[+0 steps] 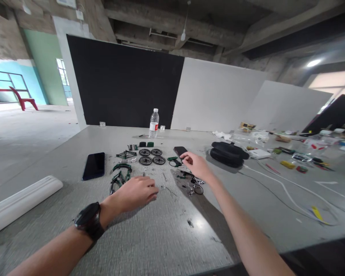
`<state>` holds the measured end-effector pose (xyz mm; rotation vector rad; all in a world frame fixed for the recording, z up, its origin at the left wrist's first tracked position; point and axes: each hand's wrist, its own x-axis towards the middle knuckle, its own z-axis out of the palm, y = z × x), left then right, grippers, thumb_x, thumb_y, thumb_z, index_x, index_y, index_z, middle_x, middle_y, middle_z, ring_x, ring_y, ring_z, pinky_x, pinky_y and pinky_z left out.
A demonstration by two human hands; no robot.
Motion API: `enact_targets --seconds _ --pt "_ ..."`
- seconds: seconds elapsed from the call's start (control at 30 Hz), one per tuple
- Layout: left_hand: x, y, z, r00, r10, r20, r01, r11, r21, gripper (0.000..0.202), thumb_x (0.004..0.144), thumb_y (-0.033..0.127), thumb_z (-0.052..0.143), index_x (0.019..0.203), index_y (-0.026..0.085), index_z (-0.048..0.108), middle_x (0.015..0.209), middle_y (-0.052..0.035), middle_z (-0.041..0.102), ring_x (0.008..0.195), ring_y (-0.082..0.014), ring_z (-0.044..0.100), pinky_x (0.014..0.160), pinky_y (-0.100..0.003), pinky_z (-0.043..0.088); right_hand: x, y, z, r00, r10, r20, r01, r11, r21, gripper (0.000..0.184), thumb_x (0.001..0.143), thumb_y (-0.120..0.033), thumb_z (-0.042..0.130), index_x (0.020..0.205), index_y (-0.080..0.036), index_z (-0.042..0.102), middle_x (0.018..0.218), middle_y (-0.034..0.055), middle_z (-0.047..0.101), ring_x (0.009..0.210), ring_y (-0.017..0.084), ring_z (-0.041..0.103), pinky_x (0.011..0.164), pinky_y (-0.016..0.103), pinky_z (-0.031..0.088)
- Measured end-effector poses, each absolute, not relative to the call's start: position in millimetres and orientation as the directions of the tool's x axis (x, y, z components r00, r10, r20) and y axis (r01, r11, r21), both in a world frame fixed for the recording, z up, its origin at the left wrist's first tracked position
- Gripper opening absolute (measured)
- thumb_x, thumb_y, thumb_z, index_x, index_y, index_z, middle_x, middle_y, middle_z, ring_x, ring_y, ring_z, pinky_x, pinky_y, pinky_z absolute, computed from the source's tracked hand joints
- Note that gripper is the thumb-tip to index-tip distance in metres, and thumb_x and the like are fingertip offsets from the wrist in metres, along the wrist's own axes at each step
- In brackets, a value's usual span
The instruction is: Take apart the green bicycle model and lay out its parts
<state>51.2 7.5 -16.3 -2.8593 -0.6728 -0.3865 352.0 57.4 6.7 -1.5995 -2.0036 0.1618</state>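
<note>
My left hand, a watch on its wrist, rests low over the table with fingers curled together; its palm side is hidden. Beside it lie green curved bicycle parts and a thin wire piece. Thumb and index finger of my right hand are pinched together near a dark phone and a green part with a ring; anything between the fingertips is too small to make out. Several black spoked miniature wheels lie between and beyond the hands. Under my right hand are handlebar-like parts.
A green-black frame and two small dark green blocks lie farther back. A water bottle stands by the board. A phone and white roll are left; a black case, cables and clutter are right.
</note>
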Motion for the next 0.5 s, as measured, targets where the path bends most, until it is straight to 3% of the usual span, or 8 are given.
enact_targets --seconds 0.13,0.33,0.5 --pt "51 6 -14 0.864 0.393 0.316 0.447 -0.886 -0.121 0.012 0.098 0.03 0.06 0.103 0.022 0.067 0.093 0.0 0.066 0.084 -0.0185 0.063 0.072 -0.031 0.049 329 50 8 -0.198 0.904 0.378 0.73 0.394 -0.559 0.021 0.089 -0.03 0.057 0.1 -0.022 0.073 0.091 0.0062 0.076 0.078 0.019 0.068 0.074 0.03 0.05" --pt "45 12 -13 0.801 0.427 0.419 0.524 -0.839 -0.147 0.023 0.102 0.036 0.052 0.098 0.02 0.068 0.087 -0.0018 0.066 0.083 -0.0182 0.064 0.071 -0.03 0.049 302 38 11 -0.243 0.922 0.301 0.744 0.376 -0.553 0.021 0.089 -0.031 0.059 0.096 -0.025 0.078 0.091 0.0054 0.078 0.079 0.022 0.069 0.073 0.033 0.05" --pt "41 15 -12 0.665 0.5 0.554 0.662 -0.738 -0.129 0.023 0.101 0.035 0.054 0.111 0.016 0.065 0.099 -0.0067 0.068 0.091 -0.0233 0.064 0.076 -0.036 0.051 278 28 15 -0.283 0.9 0.33 0.644 0.434 -0.63 0.021 0.09 -0.037 0.062 0.089 -0.022 0.077 0.087 0.0048 0.077 0.079 0.021 0.068 0.072 0.031 0.049"
